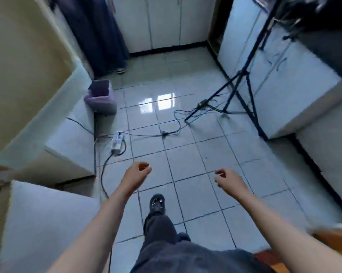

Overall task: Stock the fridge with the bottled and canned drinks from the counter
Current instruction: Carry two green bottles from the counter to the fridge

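Observation:
No bottle or can shows in the head view. My left hand (139, 170) hangs over the tiled floor with its fingers loosely curled and nothing in them. My right hand (228, 177) is out to the right at about the same height, fingers also loosely curled and holding nothing. A tall pale appliance front (18, 75) rises at the left, and I cannot tell whether it is the fridge. The dark counter top (327, 62) sits at the upper right, its surface mostly out of frame.
A white power strip (118, 142) and cables (174, 131) lie on the floor ahead. A black tripod (243, 83) stands at the right by white cabinets (284, 95). A purple bin (101, 97) sits at the left. A person in dark clothes (99, 32) stands at the back. My foot (157, 203) steps forward.

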The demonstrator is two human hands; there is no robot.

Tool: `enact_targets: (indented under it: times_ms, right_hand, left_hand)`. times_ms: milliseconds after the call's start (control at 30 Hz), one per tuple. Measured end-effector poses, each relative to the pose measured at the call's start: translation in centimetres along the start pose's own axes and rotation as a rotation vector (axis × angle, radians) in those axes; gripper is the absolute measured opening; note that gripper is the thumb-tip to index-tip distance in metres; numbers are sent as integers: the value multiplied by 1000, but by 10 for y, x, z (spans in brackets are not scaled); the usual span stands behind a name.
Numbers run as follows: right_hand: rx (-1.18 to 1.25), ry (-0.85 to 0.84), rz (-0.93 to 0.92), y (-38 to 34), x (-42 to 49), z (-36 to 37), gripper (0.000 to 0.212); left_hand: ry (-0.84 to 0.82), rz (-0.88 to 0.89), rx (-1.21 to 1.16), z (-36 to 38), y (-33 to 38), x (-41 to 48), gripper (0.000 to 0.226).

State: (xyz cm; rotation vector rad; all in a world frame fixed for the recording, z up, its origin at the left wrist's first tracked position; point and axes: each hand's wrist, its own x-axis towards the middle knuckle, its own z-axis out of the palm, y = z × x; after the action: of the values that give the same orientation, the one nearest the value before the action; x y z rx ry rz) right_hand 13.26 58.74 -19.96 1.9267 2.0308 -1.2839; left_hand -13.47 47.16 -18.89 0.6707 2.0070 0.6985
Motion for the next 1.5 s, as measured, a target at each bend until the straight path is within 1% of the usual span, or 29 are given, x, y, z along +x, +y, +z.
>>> enact_targets:
  times_ms: [67, 167, 233, 333, 467, 533, 633, 767, 833, 900, 1000, 1067, 1133, 1267, 1367, 1400, 1467, 1500]
  right_hand:
    - [137, 93, 177, 58, -5, -23, 26]
    - [328, 202, 392, 135, -14, -45, 17]
    - [412, 257, 521, 179, -18, -55, 14]
    - [535, 305, 675, 236, -20, -67, 12]
    - [615, 330, 863, 298, -23, -92, 17]
    - [677, 336, 934, 318, -28, -110, 12]
    - [788, 437, 1025, 336, -35, -136, 7]
    - [943, 505, 1140, 363, -36, -151, 6]
    - [1003, 498, 1224, 376, -39, -151, 6]
    - [1054, 475, 1286, 393, -38, -151, 10]
    - [1175, 448, 1306, 431, -26, -162, 7]
    - [1168, 446, 1286, 463, -14, -183, 9]
    - [1169, 460, 1242, 497, -3, -221, 19]
    - [1080, 519, 1149, 559, 21, -319, 12]
    - [1062, 588, 1096, 592, 40, -392, 13]
    - [1068, 594, 1077, 597, 45, -412, 11]
    - [1053, 606, 1022, 606, 55, -438, 10]
    - [1048, 614, 998, 611, 60, -449, 10]
  left_hand:
    - [-124, 6, 114, 49, 25, 10, 28]
    - [-276, 19, 255, 123, 63, 28, 24]
    - [-372, 42, 353, 171, 89, 43, 22]
    - [-521, 82, 518, 246, 124, 65, 6]
    - [-702, 125, 781, 347, 175, 89, 13]
    - [-783, 188, 940, 397, 203, 99, 22]
    - [-859, 353, 1205, 465, 252, 105, 32]
    - [-962, 565, 1417, 547, 308, 118, 36]
    - [-955, 596, 1496, 581, 328, 124, 36]
    - [-948, 576, 1490, 613, 343, 128, 34]
    - [-978, 524, 1470, 656, 359, 130, 33]
    - [-1003, 507, 1497, 679, 368, 128, 33]
    - [-977, 477, 1502, 704, 381, 121, 32]
    - [-931, 469, 1446, 762, 424, 102, 26]
    - [-945, 512, 1384, 805, 462, 91, 25]
    - [-954, 511, 1355, 815, 475, 88, 21]
    - [-976, 481, 1226, 833, 496, 87, 8]
    - [-969, 465, 1146, 843, 506, 88, 9]
